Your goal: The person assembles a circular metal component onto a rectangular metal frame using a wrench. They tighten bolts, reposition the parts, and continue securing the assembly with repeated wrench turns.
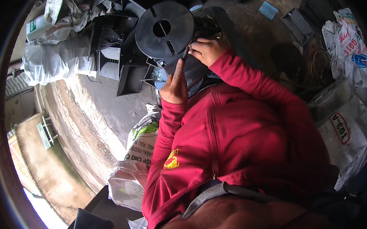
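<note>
A large black slotted disc (pixel 146 40) with a hole in its middle lies on top of dark parts in front of me. At its near right edge is a thin dark strip (pixel 185 53), whose exact kind I cannot make out. My left hand (pixel 175 88) reaches up to the lower end of the strip, its finger pointing along it and the other fingers curled. My right hand (pixel 209 50) pinches the upper end with thumb and fingertips beside the disc's rim. Just below the disc shows a small shiny bolt head (pixel 162 63).
Black box-shaped plastic parts (pixel 131 80) are stacked left of the disc. A white wrapped bundle (pixel 55 60) lies farther left. Printed sacks (pixel 137 170) stand by my left arm, with more white sacks (pixel 346 135) at the right. A black tray-like part (pixel 297 26) and blue sheet (pixel 268 10) lie on the floor.
</note>
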`<action>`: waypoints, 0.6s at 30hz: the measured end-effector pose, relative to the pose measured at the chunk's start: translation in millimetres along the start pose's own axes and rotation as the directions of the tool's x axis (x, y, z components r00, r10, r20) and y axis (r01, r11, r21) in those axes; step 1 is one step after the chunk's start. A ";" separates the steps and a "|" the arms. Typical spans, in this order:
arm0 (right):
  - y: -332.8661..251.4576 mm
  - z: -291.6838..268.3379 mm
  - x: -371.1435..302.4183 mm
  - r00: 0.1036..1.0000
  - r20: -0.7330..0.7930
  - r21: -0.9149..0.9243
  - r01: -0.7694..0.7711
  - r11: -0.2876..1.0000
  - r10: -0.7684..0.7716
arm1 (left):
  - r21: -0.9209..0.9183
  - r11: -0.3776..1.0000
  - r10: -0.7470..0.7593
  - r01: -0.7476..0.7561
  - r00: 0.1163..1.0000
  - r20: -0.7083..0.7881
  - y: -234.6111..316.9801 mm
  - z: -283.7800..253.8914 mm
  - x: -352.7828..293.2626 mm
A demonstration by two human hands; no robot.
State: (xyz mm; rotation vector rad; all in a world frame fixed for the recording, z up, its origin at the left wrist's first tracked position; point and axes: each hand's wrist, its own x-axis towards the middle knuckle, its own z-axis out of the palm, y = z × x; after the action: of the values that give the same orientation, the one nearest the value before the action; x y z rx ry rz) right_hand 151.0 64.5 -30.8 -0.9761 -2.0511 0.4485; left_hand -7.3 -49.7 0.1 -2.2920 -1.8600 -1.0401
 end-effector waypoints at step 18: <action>-8.1 -5.3 -1.1 0.990 0.081 0.025 -0.116 0.993 0.114 | 0.051 0.999 0.001 0.000 1.000 -0.014 -7.2 13.2 -6.6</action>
State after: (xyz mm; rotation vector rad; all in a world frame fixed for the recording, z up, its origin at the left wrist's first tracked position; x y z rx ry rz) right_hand 151.7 58.3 -23.3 -1.0779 -2.0591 0.5854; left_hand -7.7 -48.0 -16.2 -2.2512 -1.8579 -0.9944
